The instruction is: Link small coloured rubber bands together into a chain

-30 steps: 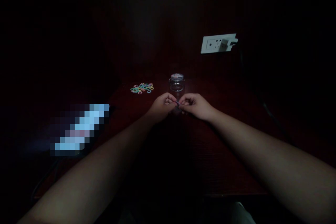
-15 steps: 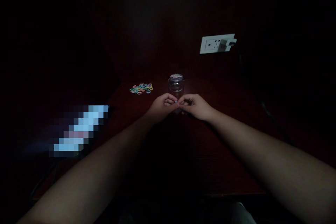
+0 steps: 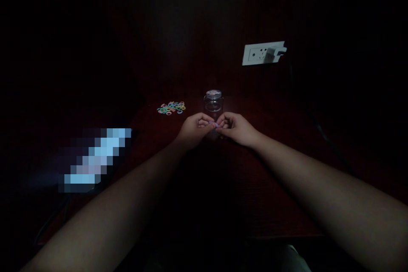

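Note:
My left hand (image 3: 196,128) and my right hand (image 3: 237,128) meet over the middle of the dark red table, fingertips pinched close together. Between them is a small purple hair tie (image 3: 216,125), mostly covered by the fingers, with both hands gripping it. Just behind the hands stands a clear jar (image 3: 213,104), upright, its patterned lid (image 3: 213,93) on top; the fingers hide its lower part. To the left of the jar lies a loose pile of small pastel hair ties (image 3: 171,108) in pink, green, yellow and blue.
A lit, blurred-out screen (image 3: 98,159) stands at the left beside my forearm, with a cable below it. On the back wall is a white socket panel (image 3: 255,54) with a plug in its right side. A dark cable (image 3: 323,131) runs down at the right.
My fingertips have moved slightly apart, and more of the purple hair tie shows between them. The jar and the pile stay where they were.

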`<action>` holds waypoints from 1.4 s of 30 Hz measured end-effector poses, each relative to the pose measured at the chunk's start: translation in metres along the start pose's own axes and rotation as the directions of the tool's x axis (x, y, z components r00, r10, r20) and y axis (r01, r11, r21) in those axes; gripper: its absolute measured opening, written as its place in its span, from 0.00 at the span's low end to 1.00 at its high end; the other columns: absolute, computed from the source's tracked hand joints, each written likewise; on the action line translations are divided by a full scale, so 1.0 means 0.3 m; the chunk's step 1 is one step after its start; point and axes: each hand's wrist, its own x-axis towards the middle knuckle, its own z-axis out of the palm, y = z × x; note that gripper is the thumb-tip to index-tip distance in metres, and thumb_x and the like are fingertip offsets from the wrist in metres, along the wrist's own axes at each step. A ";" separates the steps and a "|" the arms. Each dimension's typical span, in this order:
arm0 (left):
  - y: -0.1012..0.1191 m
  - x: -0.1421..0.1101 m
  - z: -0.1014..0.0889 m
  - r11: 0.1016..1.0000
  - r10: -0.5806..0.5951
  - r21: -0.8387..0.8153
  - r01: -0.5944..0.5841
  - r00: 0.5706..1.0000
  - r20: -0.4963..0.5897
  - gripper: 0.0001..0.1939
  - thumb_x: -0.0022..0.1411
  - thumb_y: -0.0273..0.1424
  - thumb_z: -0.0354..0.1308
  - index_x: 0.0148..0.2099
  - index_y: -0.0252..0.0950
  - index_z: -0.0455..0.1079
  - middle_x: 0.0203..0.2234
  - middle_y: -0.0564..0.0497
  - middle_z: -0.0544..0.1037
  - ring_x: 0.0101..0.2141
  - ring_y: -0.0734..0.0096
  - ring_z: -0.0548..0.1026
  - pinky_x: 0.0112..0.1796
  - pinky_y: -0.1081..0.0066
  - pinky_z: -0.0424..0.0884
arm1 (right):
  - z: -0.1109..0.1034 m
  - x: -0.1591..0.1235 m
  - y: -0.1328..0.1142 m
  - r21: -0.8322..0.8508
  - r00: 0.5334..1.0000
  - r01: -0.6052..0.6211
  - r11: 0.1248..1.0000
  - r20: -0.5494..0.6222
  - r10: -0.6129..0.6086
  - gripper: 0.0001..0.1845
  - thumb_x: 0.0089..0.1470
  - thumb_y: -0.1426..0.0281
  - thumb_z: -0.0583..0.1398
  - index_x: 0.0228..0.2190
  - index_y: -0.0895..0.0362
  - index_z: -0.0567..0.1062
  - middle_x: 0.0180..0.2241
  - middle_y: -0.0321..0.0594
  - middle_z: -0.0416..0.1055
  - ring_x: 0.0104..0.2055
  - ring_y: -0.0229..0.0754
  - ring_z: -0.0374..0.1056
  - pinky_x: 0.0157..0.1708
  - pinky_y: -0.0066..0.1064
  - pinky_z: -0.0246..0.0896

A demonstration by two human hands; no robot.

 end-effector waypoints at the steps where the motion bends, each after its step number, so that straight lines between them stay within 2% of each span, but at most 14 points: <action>1: 0.001 0.000 0.000 1.000 -0.002 0.000 0.002 1.000 0.001 0.11 0.48 0.31 0.61 0.34 0.31 0.67 0.24 0.51 0.74 0.25 0.78 0.71 0.27 0.76 0.66 | -0.001 0.000 0.001 -0.003 1.000 0.002 1.000 0.005 -0.002 0.11 0.40 0.72 0.62 0.28 0.60 0.65 0.18 0.31 0.64 0.18 0.30 0.61 0.18 0.23 0.56; 15: 0.005 -0.002 -0.002 1.000 -0.008 0.014 0.008 1.000 0.028 0.09 0.50 0.30 0.60 0.34 0.30 0.68 0.24 0.51 0.74 0.25 0.79 0.70 0.27 0.77 0.65 | -0.006 0.000 0.004 -0.055 1.000 0.012 0.998 0.004 -0.012 0.12 0.43 0.66 0.62 0.27 0.60 0.66 0.18 0.32 0.64 0.19 0.31 0.63 0.17 0.22 0.56; 20: 0.004 0.001 -0.002 0.999 -0.043 0.028 0.043 0.999 -0.004 0.07 0.53 0.29 0.56 0.35 0.30 0.67 0.24 0.50 0.73 0.24 0.79 0.69 0.24 0.77 0.64 | -0.005 -0.002 0.001 -0.064 1.000 0.017 0.998 -0.020 -0.019 0.10 0.44 0.67 0.61 0.27 0.60 0.66 0.18 0.33 0.65 0.18 0.31 0.62 0.15 0.21 0.54; 26: -0.002 0.002 -0.001 0.999 -0.008 0.044 0.009 1.000 -0.017 0.08 0.51 0.29 0.57 0.34 0.30 0.67 0.23 0.52 0.72 0.22 0.80 0.67 0.24 0.77 0.63 | -0.005 -0.004 0.001 -0.084 0.999 0.003 0.996 -0.041 -0.007 0.09 0.44 0.69 0.61 0.25 0.60 0.65 0.17 0.32 0.65 0.17 0.30 0.61 0.15 0.21 0.52; 36: -0.009 0.006 -0.001 1.000 0.005 0.001 -0.005 1.000 -0.019 0.10 0.51 0.29 0.59 0.35 0.31 0.65 0.27 0.49 0.75 0.26 0.78 0.71 0.27 0.76 0.66 | 0.002 -0.002 -0.004 0.023 1.000 0.000 1.000 0.005 0.000 0.14 0.37 0.72 0.65 0.25 0.59 0.64 0.17 0.29 0.63 0.17 0.29 0.59 0.17 0.22 0.53; 42: -0.021 0.010 -0.004 0.999 0.032 0.017 -0.032 0.999 -0.003 0.10 0.51 0.29 0.59 0.35 0.31 0.65 0.27 0.50 0.74 0.25 0.78 0.72 0.28 0.76 0.66 | -0.002 -0.005 -0.002 -0.039 1.000 0.017 0.999 0.008 -0.016 0.09 0.45 0.69 0.61 0.25 0.60 0.65 0.18 0.32 0.65 0.17 0.30 0.61 0.16 0.22 0.53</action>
